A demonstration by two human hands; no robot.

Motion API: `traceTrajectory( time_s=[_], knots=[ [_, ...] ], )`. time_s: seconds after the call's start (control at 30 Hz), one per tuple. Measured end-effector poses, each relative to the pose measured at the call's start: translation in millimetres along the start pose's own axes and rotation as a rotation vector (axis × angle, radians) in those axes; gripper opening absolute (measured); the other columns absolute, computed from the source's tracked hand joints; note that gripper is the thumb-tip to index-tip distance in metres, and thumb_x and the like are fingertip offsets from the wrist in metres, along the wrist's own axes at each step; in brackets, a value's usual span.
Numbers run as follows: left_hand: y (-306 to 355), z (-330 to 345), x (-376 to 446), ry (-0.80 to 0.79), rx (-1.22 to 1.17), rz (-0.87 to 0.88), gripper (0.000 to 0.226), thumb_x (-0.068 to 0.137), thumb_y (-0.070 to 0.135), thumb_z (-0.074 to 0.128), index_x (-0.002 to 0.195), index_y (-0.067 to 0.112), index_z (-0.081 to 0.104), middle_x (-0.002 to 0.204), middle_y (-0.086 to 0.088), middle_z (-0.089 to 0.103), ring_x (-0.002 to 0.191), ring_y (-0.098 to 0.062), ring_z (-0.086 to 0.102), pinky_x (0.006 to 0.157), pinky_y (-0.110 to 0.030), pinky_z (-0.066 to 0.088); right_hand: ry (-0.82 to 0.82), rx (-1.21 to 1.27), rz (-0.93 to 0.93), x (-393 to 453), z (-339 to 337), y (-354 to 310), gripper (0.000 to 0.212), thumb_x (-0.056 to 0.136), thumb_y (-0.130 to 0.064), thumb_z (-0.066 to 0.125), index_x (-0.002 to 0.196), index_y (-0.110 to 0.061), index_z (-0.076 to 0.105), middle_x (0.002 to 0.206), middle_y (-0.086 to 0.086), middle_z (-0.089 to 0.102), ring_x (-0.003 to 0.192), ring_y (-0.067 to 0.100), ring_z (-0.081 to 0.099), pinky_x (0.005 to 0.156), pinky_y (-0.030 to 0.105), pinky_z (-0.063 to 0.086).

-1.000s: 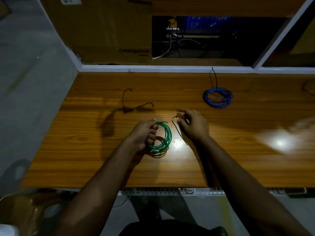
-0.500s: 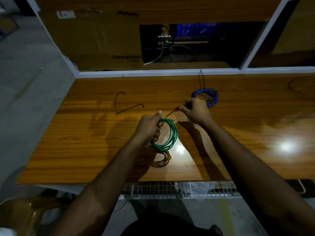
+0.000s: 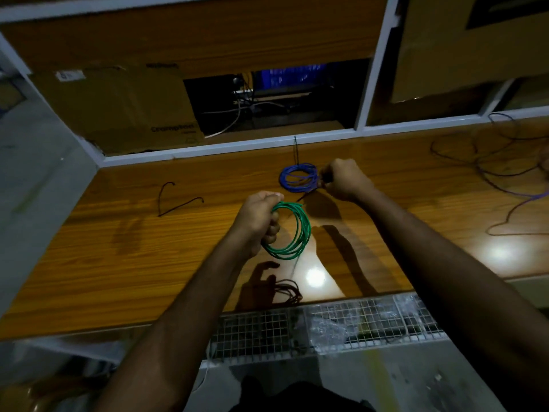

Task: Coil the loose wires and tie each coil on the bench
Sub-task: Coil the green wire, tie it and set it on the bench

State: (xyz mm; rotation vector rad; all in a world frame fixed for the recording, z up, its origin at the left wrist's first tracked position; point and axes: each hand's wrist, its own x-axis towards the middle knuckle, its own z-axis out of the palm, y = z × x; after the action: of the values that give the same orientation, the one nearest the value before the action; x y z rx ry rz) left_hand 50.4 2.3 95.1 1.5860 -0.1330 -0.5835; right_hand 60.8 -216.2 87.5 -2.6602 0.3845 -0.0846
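Left hand [image 3: 258, 222] grips the green coil [image 3: 292, 231] upright (above the bench [image 3: 124, 263]) — right hand [image 3: 344, 180] pinches a black tie [image 3: 303, 197].

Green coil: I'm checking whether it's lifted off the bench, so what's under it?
Under the green coil, gripped by the left hand, only bare bench shows, with its shadow nearer the front edge. The hand covers its left side.

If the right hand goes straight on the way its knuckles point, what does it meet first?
Probably the blue coil just left of the right hand, though the hand may be raised above the bench.
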Motion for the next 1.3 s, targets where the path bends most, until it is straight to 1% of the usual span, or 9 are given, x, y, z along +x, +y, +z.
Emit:
traceTrajectory(
  time_s=[0.23,0.37,0.5,0.63,0.8,0.9,1.0,1.13,1.3],
  knots=[
    [3.2,64.8,-10.7,-0.048,0.009,-0.010,0.020,0.104,0.018,0.040,0.116,0.008,0.053,0.053,0.003,0.028,0.036,-0.008,0.022,0.039,-0.016,0.018,-0.117,-0.033,-0.069,-34.0,-42.1,44.4,0.011,0.093,-0.009,0.063,0.098,-0.013,0.072,0.100,0.002,0.069,0.090,0.011,0.061,0.075,0.026,0.046],
    [0.8,100.3,-16.2,-0.093,-0.018,-0.027,0.019,0.105,0.018,0.039,0.111,0.008,0.054,0.046,0.007,0.028,0.034,-0.006,0.021,0.041,-0.013,0.017,-0.156,-0.018,-0.150,-54.3,-69.1,62.4,0.010,0.093,-0.012,0.064,0.097,-0.015,0.073,0.098,-0.001,0.070,0.078,0.003,0.058,0.064,0.019,0.047],
    [-3.8,127.7,-19.4,-0.152,-0.081,-0.050,0.023,0.105,0.020,0.039,0.112,0.006,0.055,0.050,0.006,0.025,0.036,-0.006,0.018,0.040,-0.016,0.013,-0.041,-0.149,-0.132,-63.5,-80.5,80.0,0.018,0.093,-0.012,0.063,0.110,-0.013,0.069,0.108,0.003,0.067,0.100,0.016,0.063,0.084,0.028,0.053],
    [-5.7,146.3,-24.4,-0.205,-0.134,-0.068,0.027,0.105,0.024,0.039,0.111,0.007,0.059,0.051,0.007,0.022,0.038,-0.006,0.017,0.042,-0.020,0.009,0.049,-0.188,-0.004,-66.0,-87.8,114.3,0.020,0.094,-0.011,0.062,0.113,-0.011,0.065,0.110,0.008,0.066,0.088,0.015,0.058,0.075,0.024,0.048],
    [-4.4,160.9,-31.3,-0.228,-0.180,-0.091,0.024,0.105,0.024,0.039,0.099,0.012,0.059,0.052,0.006,0.022,0.038,-0.005,0.017,0.040,-0.017,0.010,-0.002,-0.116,-0.021,-76.1,-94.0,128.0,0.022,0.095,-0.011,0.061,0.116,-0.011,0.065,0.109,0.003,0.063,0.098,0.015,0.059,0.080,0.024,0.047],
    [-5.2,166.6,-32.1,-0.232,-0.189,-0.096,0.024,0.105,0.023,0.039,0.094,0.013,0.058,0.052,0.006,0.022,0.037,-0.005,0.017,0.037,-0.016,0.011,-0.076,-0.033,-0.116,-84.2,-101.0,120.8,0.011,0.095,-0.015,0.062,0.105,-0.017,0.067,0.098,-0.005,0.062,0.086,0.007,0.057,0.072,0.021,0.045],
    [-6.9,172.2,-33.9,-0.230,-0.175,-0.090,0.026,0.105,0.023,0.040,0.085,0.015,0.055,0.051,0.006,0.023,0.036,-0.005,0.018,0.036,-0.015,0.012,-0.222,0.035,-0.205,-92.7,-110.9,111.3,0.006,0.095,-0.016,0.063,0.093,-0.020,0.068,0.084,-0.008,0.063,0.070,0.008,0.059,0.057,0.020,0.047],
    [-12.1,183.6,-36.8,-0.210,-0.107,-0.057,0.024,0.104,0.023,0.044,0.082,0.015,0.049,0.052,0.004,0.023,0.037,-0.007,0.020,0.043,-0.018,0.011,-0.284,0.074,-0.302,-102.4,-119.5,100.7,0.009,0.094,-0.018,0.065,0.097,-0.013,0.072,0.077,-0.003,0.064,0.056,0.003,0.057,0.052,0.017,0.049],
    [-16.9,191.8,-38.2,-0.232,-0.067,-0.032,0.018,0.104,0.021,0.042,0.094,0.012,0.054,0.052,0.004,0.025,0.036,-0.007,0.021,0.042,-0.019,0.012,-0.280,0.121,-0.363,-114.2,-121.7,101.3,0.011,0.094,-0.021,0.066,0.099,-0.013,0.071,0.075,-0.004,0.065,0.052,-0.003,0.057,0.053,0.019,0.050]
  ],
)
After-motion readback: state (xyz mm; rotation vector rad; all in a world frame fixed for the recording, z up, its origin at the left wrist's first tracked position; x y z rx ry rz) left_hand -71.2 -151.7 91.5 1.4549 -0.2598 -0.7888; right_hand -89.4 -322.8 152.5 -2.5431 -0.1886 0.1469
